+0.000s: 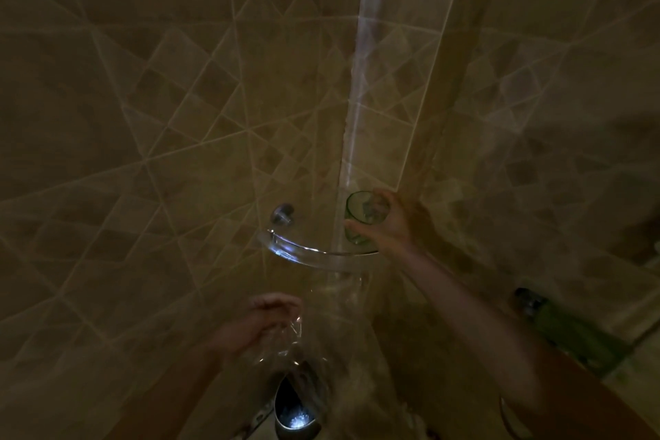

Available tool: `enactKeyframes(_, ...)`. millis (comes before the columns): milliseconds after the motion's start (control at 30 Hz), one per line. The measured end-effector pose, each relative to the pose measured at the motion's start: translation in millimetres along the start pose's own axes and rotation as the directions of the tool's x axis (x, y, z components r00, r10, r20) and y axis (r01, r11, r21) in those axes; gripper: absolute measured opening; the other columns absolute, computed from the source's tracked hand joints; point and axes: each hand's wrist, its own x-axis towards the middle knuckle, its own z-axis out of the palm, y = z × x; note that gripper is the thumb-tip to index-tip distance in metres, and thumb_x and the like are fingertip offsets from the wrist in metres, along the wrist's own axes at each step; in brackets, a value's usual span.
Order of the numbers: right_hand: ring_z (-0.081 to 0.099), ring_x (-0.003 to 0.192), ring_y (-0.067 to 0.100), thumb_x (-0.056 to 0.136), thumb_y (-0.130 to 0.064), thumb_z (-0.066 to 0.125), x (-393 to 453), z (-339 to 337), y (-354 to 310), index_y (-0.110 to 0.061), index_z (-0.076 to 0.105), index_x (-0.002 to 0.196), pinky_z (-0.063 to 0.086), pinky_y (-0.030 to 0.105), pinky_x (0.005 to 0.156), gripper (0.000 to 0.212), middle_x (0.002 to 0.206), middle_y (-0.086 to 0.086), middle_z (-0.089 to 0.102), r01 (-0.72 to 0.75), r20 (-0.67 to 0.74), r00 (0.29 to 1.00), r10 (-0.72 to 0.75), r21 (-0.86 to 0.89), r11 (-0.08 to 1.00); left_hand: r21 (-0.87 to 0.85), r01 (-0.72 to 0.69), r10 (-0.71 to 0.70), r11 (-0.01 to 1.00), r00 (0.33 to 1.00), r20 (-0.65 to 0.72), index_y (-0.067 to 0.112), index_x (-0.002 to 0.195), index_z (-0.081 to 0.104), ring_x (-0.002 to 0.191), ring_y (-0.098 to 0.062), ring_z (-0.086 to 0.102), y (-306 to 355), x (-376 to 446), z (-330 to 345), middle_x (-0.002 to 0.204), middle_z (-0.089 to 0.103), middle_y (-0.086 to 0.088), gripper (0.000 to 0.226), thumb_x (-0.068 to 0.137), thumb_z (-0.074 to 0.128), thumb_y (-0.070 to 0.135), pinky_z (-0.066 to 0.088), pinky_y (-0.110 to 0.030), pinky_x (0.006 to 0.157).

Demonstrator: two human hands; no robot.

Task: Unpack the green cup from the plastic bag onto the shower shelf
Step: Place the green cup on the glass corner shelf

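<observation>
The scene is dim and blurred. A green see-through cup [359,216] is gripped by my right hand [393,221] just above the right end of the curved glass shower shelf [296,250] in the tiled corner. I cannot tell whether the cup touches the shelf. Lower down, my left hand [262,320] is closed on the clear plastic bag [285,343], which hangs crumpled below the shelf.
A metal bracket knob [283,214] fixes the shelf to the left wall. A pale strip [353,100] runs up the corner. A shiny fixture [294,411] sits below the bag. A dark green bottle [568,329] lies on a ledge at the right.
</observation>
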Motion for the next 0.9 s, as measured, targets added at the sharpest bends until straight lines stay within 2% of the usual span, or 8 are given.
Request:
enactKeyframes(167, 0.061, 0.118, 0.020, 0.042, -0.043, 0.097, 14, 11, 6, -0.016, 0.051, 0.134, 0.054, 0.041, 0.101, 0.106, 0.130, 0.009, 0.061, 0.020, 0.023, 1.000, -0.020, -0.010, 1.000, 0.048, -0.001, 0.000, 0.999, 1.000, 0.012, -0.006, 0.107, 0.071, 0.060, -0.009, 0.071, -6, 4, 7, 0.075, 0.078, -0.008, 0.020, 0.091, 0.059, -0.012, 0.053, -0.017, 0.054)
enactKeyframes(367, 0.059, 0.118, 0.015, 0.034, -0.062, 0.087, 20, 17, 11, -0.021, 0.051, 0.134, 0.053, 0.031, 0.097, 0.114, 0.127, -0.001, 0.057, 0.037, 0.040, 0.999, -0.037, 0.003, 0.999, 0.006, -0.034, 0.034, 0.999, 0.998, -0.048, 0.001, 0.101, 0.076, 0.069, -0.016, 0.072, -11, 8, 3, 0.089, 0.075, -0.018, 0.018, 0.088, 0.065, -0.004, 0.057, -0.025, 0.063)
enactKeyframes(567, 0.057, 0.119, 0.016, 0.036, -0.060, 0.089, 21, 19, 11, -0.023, 0.049, 0.136, 0.045, 0.018, 0.088, 0.114, 0.132, 0.006, 0.056, 0.023, 0.071, 0.997, -0.022, -0.007, 1.000, -0.059, -0.005, 0.001, 0.998, 0.998, -0.056, 0.012, 0.095, 0.081, 0.069, -0.019, 0.066, -13, 7, 0, 0.086, 0.073, -0.015, 0.045, 0.057, 0.093, 0.034, 0.049, -0.028, 0.063)
enactKeyframes(667, 0.048, 0.132, 0.018, 0.041, -0.059, 0.090, 14, 13, 1, -0.022, 0.041, 0.144, 0.047, 0.029, 0.102, 0.121, 0.146, 0.005, 0.044, 0.027, 0.118, 0.993, -0.023, -0.031, 0.999, 0.004, 0.005, -0.005, 1.000, 0.997, -0.078, 0.019, 0.090, 0.083, 0.064, -0.009, 0.067, -7, 0, 3, 0.082, 0.076, -0.005, 0.012, 0.079, 0.079, 0.017, 0.050, -0.025, 0.059)
enactKeyframes(700, 0.044, 0.135, 0.016, 0.046, -0.059, 0.090, 8, 9, -5, -0.022, 0.038, 0.146, 0.046, 0.032, 0.106, 0.119, 0.149, 0.002, 0.040, 0.055, 0.113, 0.992, -0.049, -0.058, 0.997, 0.038, -0.004, 0.008, 0.999, 0.996, -0.086, 0.020, 0.090, 0.083, 0.065, -0.007, 0.068, -6, -3, 3, 0.082, 0.077, -0.002, 0.015, 0.085, 0.073, 0.011, 0.051, -0.022, 0.058)
enactKeyframes(767, 0.045, 0.129, 0.011, 0.066, -0.053, 0.084, -12, -4, -12, -0.025, 0.044, 0.140, 0.044, 0.030, 0.105, 0.089, 0.141, -0.006, 0.044, 0.251, 0.055, 0.968, -0.246, -0.119, 0.961, 0.150, -0.025, 0.036, 0.988, 0.997, -0.074, 0.021, 0.093, 0.081, 0.068, -0.003, 0.068, 0, -11, 2, 0.084, 0.078, 0.001, 0.018, 0.091, 0.068, 0.010, 0.051, -0.016, 0.057)
enactKeyframes(833, 0.053, 0.117, 0.001, 0.083, -0.039, 0.075, -40, -22, -15, -0.023, 0.060, 0.123, 0.047, 0.025, 0.098, 0.045, 0.123, -0.010, 0.054, 0.534, 0.045, 0.845, -0.533, -0.135, 0.835, 0.193, -0.068, 0.080, 0.979, 0.995, -0.053, 0.014, 0.099, 0.077, 0.069, -0.002, 0.069, 8, -22, 2, 0.084, 0.079, 0.002, 0.016, 0.094, 0.064, 0.008, 0.052, -0.013, 0.058)
enactKeyframes(900, 0.058, 0.114, -0.001, 0.089, -0.035, 0.072, -70, -41, -14, -0.019, 0.071, 0.110, 0.050, 0.024, 0.095, 0.026, 0.116, -0.007, 0.062, 0.675, 0.188, 0.734, -0.653, -0.090, 0.733, 0.224, -0.127, 0.140, 0.966, 0.989, -0.044, 0.006, 0.102, 0.074, 0.071, -0.006, 0.070, 13, -29, 0, 0.082, 0.079, 0.001, 0.016, 0.094, 0.060, 0.002, 0.052, -0.015, 0.061)
